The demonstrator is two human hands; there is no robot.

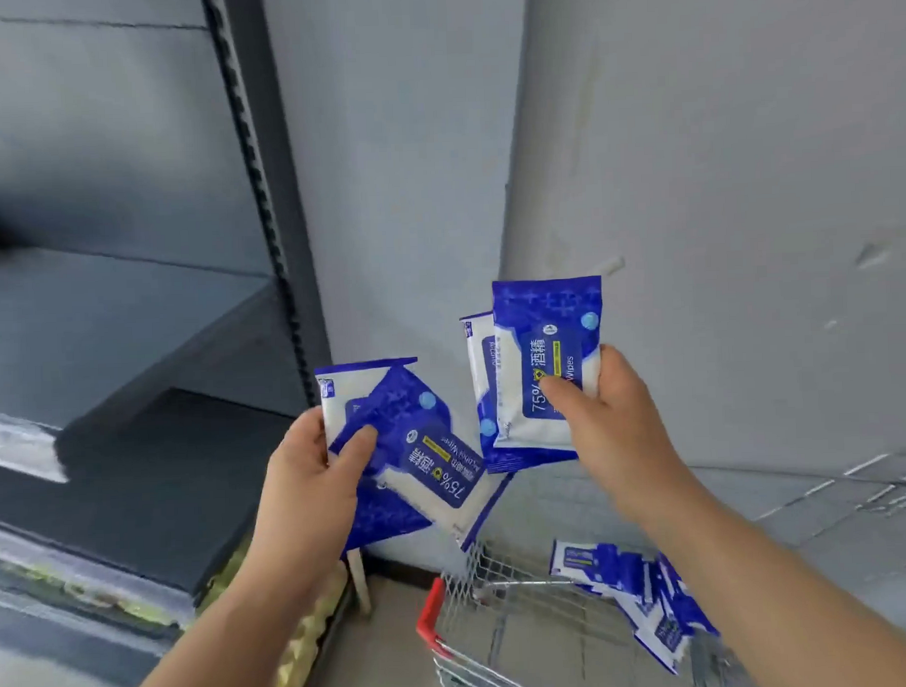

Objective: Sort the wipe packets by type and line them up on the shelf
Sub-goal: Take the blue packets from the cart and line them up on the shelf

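Each hand, left hand [311, 466] and right hand [597, 415], grips blue wipe packets [539, 371] (two apiece) above the cart [464, 589].

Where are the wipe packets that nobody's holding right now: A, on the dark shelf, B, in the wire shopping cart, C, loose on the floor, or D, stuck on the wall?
B: the loose wipe packets lie piled inside the wire shopping cart at lower right, while the left hand and right hand hold the rest.
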